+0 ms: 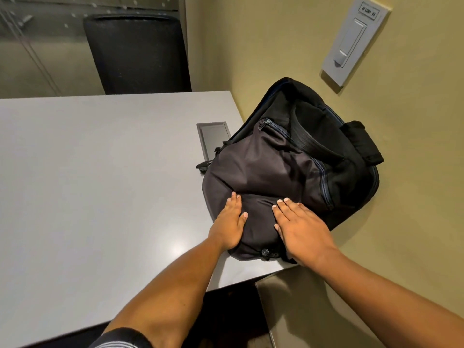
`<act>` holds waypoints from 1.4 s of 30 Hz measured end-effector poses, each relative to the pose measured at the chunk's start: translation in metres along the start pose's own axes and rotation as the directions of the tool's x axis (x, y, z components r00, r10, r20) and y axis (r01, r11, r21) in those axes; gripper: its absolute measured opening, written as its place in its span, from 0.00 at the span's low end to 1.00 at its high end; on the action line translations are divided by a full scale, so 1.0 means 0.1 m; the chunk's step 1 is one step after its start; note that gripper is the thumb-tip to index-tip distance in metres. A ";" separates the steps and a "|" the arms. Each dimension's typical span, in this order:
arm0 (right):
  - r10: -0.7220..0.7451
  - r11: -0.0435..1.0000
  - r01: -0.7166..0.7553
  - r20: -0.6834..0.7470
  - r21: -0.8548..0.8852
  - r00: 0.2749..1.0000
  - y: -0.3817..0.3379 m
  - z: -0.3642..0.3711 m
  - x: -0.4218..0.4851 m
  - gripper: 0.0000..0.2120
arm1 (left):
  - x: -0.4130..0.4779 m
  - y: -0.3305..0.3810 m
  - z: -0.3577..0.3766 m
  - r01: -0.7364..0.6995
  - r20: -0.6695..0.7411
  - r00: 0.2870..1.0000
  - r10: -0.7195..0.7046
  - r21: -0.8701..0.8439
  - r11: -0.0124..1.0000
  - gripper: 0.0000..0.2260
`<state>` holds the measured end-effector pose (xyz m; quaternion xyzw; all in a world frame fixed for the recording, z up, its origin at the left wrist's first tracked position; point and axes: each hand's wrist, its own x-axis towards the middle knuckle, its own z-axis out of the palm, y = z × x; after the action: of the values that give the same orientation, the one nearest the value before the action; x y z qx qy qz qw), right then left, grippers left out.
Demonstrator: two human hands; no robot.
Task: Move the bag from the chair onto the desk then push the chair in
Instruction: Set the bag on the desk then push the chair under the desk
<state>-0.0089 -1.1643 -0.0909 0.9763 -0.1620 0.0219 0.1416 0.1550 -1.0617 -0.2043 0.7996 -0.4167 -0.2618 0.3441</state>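
A dark grey and black backpack [283, 169] lies on the right end of the grey desk [100, 184], against the yellowish wall. Both my hands rest flat on its near end. My left hand [229, 222] presses the bag's left side with fingers extended. My right hand [301, 227] lies palm down on the bag's right side, fingers spread. Neither hand grips anything. The chair on my side is not clearly visible; only a dark area shows below the desk's front edge.
A black chair [138, 54] stands at the far side of the desk. A grey rectangular panel [213, 136] is set into the desk beside the bag. A light switch [354, 41] is on the wall at the right.
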 end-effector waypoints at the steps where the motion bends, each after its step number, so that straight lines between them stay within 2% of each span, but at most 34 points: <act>1: 0.005 1.000 -0.005 0.012 0.004 1.000 0.00 0.01 0.02 0.20 | 0.02 -0.01 -0.02 -0.006 -0.001 1.000 0.006 0.009 1.000 0.26; 5: 0.015 1.000 -0.015 0.048 0.000 0.999 -0.02 0.04 0.03 0.21 | 0.00 -0.03 -0.02 -0.017 -0.014 1.000 0.018 0.052 0.999 0.26; 10: 0.021 1.000 -0.020 0.065 -0.023 0.998 -0.02 0.04 -0.03 0.21 | -0.20 0.01 0.13 0.040 -0.163 0.986 -0.021 0.115 0.993 0.27; 13: 0.035 0.999 -0.031 0.116 -0.035 0.993 -0.04 0.02 -0.02 0.25 | -0.40 0.02 0.29 0.075 -0.205 0.977 -0.050 0.116 0.990 0.27; 22: 0.054 0.998 -0.046 0.178 -0.052 0.982 -0.09 0.06 0.00 0.28 | -0.45 -0.06 0.42 0.099 -0.115 0.988 -0.099 -0.008 0.995 0.28; 32: 0.095 0.995 -0.087 0.217 -0.046 0.972 -0.14 0.15 0.02 0.30 | -0.34 -0.12 0.34 0.091 -0.024 0.996 -0.091 0.028 0.995 0.27; 42: 0.039 0.999 -0.037 0.229 -0.013 0.973 -0.03 0.20 -0.01 0.31 | -0.33 -0.13 0.22 0.093 0.042 0.995 -0.093 -0.008 0.996 0.26</act>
<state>-0.0092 -1.1671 -0.1114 0.9685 -0.1959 -0.0887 0.1256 0.1283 -1.0356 -0.2234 0.8109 -0.3847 -0.2961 0.3267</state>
